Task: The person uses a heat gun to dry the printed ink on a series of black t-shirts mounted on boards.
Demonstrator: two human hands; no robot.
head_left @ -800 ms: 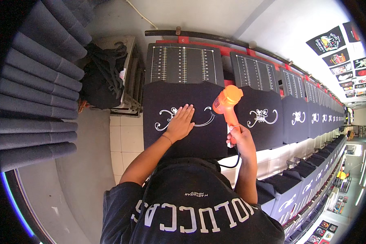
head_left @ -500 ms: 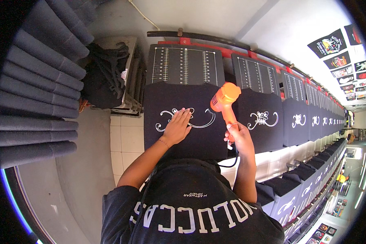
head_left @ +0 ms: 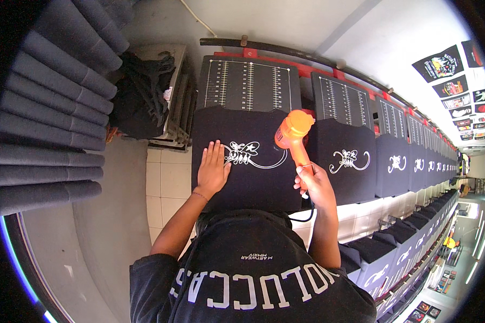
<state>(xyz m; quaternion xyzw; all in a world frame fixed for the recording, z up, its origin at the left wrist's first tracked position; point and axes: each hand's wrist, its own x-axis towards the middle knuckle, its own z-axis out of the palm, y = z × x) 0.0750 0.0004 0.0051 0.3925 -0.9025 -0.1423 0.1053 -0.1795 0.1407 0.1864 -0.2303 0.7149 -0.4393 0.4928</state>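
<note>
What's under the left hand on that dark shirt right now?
The left hand lies flat on the dark shirt, just left of the white printed design. The fabric beneath the palm is covered, so any print there is hidden.

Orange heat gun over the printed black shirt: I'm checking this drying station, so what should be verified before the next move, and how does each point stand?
1. Right hand grips the orange heat gun by its handle: ok.
2. Nozzle points at the white print: ok.
3. Left hand flat on the black shirt, beside the print: ok.
4. Left fingers off the print: not ok, fingertips reach its edge.
5. Shirt lies smooth: ok.
6. Gun blowing: cannot tell.
</note>
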